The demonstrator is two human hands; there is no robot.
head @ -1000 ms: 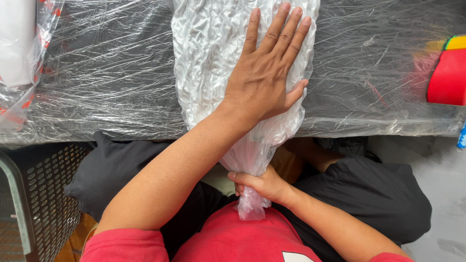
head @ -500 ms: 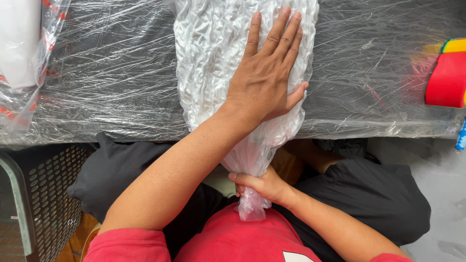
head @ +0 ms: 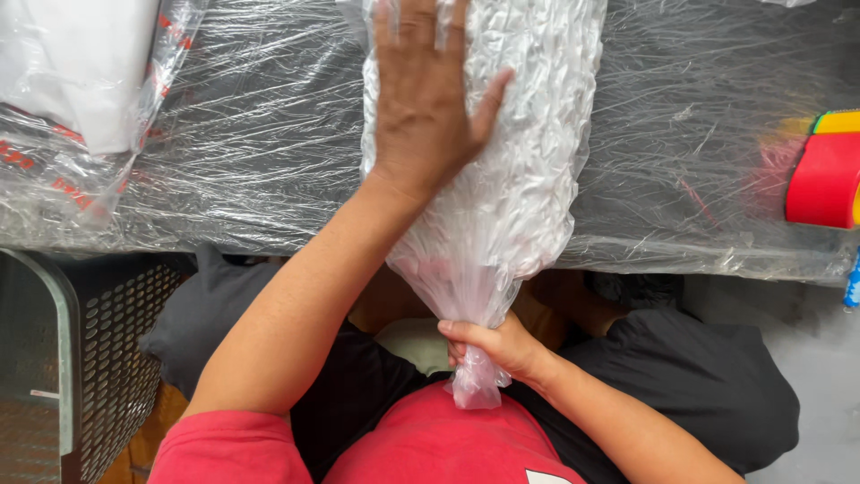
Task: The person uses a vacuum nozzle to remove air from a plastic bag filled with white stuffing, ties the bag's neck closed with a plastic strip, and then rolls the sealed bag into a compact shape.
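Pressing flat with fingers spread, the left hand (head: 428,108) bears down on a crinkled clear plastic bag (head: 520,161) lying across the film-wrapped table (head: 260,152) and hanging over its near edge. The right hand (head: 497,345) has its fingers clenched around the bag's gathered neck below the table edge. A red roll (head: 824,179) sits at the far right.

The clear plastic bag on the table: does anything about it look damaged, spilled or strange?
Nothing looks torn or spilled. The clear plastic bag is crinkled all over and overhangs the edge of the wrapped table. The left hand lies flat on it; the right hand grips its twisted neck below the edge.
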